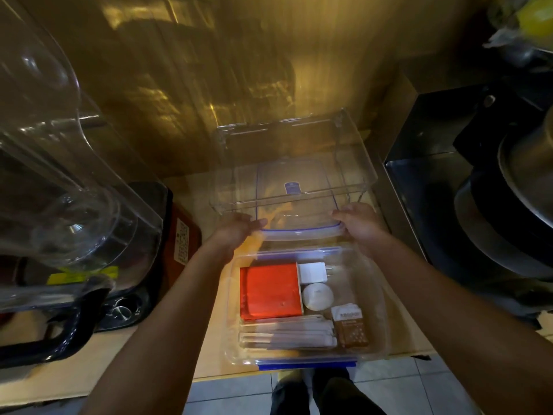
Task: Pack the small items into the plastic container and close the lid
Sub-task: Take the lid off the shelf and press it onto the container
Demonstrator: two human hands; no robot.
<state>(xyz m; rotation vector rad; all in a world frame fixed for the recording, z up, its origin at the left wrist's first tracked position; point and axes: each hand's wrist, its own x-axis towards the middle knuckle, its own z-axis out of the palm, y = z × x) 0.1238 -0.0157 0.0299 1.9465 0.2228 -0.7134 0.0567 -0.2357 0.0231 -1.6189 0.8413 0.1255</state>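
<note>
Left hand (236, 228): fingers curled on the left end of the clear lid (299, 205), gripping its blue-edged rim.
Right hand (357, 221): gripping the lid's right end.
Arms: both stretched forward, roughly parallel.
Lid: held tilted above the container's far edge.
Plastic container (374, 310): on the counter, uncovered, holding a red packet (270, 290), white plug (312, 272), wrapped sticks (287, 332).

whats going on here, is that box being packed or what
A person is holding a clear lid by its near corners, left hand and right hand, just behind an open plastic container. The container is already packed: a red packet, a white plug, a round white item, wrapped sticks and a brown sachet. The lid is not on yet.
</note>
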